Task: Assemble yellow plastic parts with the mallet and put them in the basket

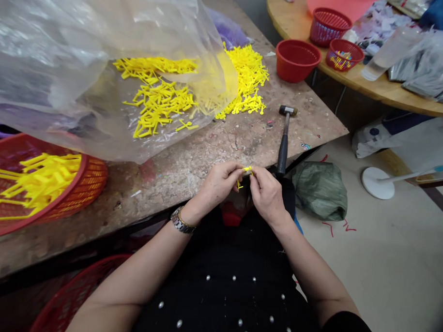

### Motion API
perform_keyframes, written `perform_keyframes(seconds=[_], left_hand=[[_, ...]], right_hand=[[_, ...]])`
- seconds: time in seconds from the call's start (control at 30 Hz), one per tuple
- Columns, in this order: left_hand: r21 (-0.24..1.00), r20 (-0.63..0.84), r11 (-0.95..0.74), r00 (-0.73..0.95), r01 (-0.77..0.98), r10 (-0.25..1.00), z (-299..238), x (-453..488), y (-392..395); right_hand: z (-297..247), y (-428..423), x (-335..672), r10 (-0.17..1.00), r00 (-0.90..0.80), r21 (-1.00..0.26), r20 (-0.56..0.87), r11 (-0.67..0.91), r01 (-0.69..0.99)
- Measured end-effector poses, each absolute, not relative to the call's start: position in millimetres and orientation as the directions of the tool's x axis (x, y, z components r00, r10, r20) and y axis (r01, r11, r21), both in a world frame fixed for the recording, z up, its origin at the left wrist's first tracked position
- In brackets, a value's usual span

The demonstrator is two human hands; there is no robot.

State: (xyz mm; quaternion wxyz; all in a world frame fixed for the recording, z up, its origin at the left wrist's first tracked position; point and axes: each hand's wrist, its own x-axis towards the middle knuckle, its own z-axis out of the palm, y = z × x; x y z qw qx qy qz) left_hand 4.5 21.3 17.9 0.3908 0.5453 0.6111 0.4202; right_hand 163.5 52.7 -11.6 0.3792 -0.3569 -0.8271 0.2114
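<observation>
My left hand and my right hand meet at the near edge of the worn table, above my lap. Both pinch one small yellow plastic piece between their fingertips. A watch sits on my left wrist. A heap of the same yellow pieces lies farther back on the table, partly inside a large clear plastic bag. A red basket at my left holds more yellow pieces.
A small hammer lies on the table just right of my hands. A red bowl stands at the table's far corner. A round wooden table behind carries red baskets and bags. A green bag lies on the floor.
</observation>
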Motion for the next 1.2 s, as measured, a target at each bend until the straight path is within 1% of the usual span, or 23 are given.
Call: perform_keyframes(seconds=[0.2,0.4,0.53,0.7,0.8,1.03,1.2], left_hand=[[0.935,-0.002,0.034,-0.092,0.352,0.996,15,5,21],[0.945,0.003,0.027,-0.093,0.326,0.996,17,4,16],[0.950,0.008,0.022,-0.095,0.311,0.995,18,5,12],[0.927,0.056,-0.012,-0.106,0.374,0.993,16,6,7],[0.927,0.037,0.003,-0.099,0.374,0.994,14,7,5],[0.950,-0.017,0.044,-0.092,0.311,0.996,11,8,6],[0.919,-0.011,0.043,-0.083,0.393,0.997,13,10,6]], right_hand=[[-11,51,164,0.767,-0.425,-0.654,0.480,0.636,0.410],[-13,48,164,0.763,-0.436,-0.606,0.478,0.645,0.465],[-13,45,164,0.755,-0.441,-0.596,0.485,0.654,0.465],[-14,41,165,0.749,-0.453,-0.577,0.484,0.662,0.478],[-15,38,166,0.742,-0.459,-0.563,0.488,0.670,0.485],[-19,35,165,0.739,-0.453,-0.572,0.500,0.674,0.468],[-22,35,166,0.728,-0.478,-0.513,0.491,0.685,0.517]])
